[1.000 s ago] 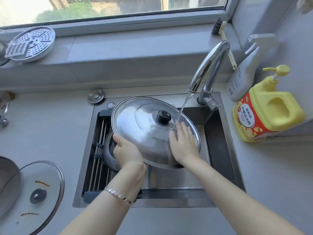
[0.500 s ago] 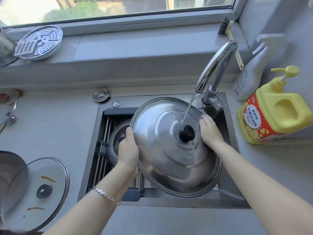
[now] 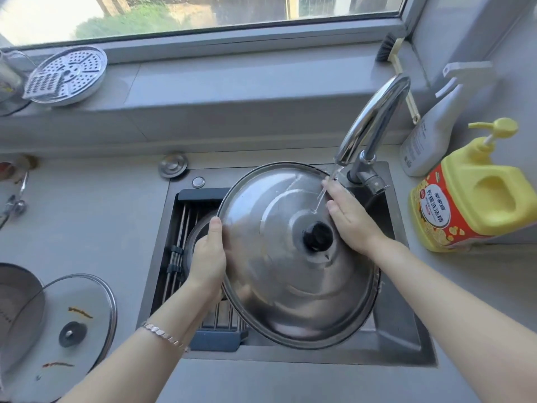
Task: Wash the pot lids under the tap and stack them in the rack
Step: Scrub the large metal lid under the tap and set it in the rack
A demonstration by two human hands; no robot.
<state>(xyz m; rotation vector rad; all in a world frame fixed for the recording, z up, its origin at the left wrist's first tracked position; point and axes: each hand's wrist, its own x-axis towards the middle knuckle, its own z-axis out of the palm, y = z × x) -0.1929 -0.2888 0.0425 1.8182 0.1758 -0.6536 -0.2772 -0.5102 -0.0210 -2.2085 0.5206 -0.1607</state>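
A large steel pot lid point(image 3: 279, 289) with a black knob point(image 3: 317, 237) is held tilted over the sink, dome side up. My left hand point(image 3: 209, 257) grips its left rim, thumb on top. My right hand point(image 3: 347, 221) lies flat on the upper right of the dome, fingers straight, beside the knob. A thin stream from the tap point(image 3: 374, 123) lands on the lid by my right fingers. Under the lid, another round steel piece point(image 3: 199, 232) rests on the roll-up rack point(image 3: 181, 251) across the sink's left side. A soiled glass lid point(image 3: 72, 324) lies on the counter at left.
A yellow detergent jug point(image 3: 476, 196) and a white spray bottle point(image 3: 433, 132) stand right of the sink point(image 3: 401, 335). A perforated steamer plate point(image 3: 68, 74) and a brush point(image 3: 389, 50) sit on the window sill. A steel pot point(image 3: 17, 301) is at the far left edge.
The lid has swung right and toward me, tilting under the stream. My right hand moved from the lid's near side up to its far right, by the knob.
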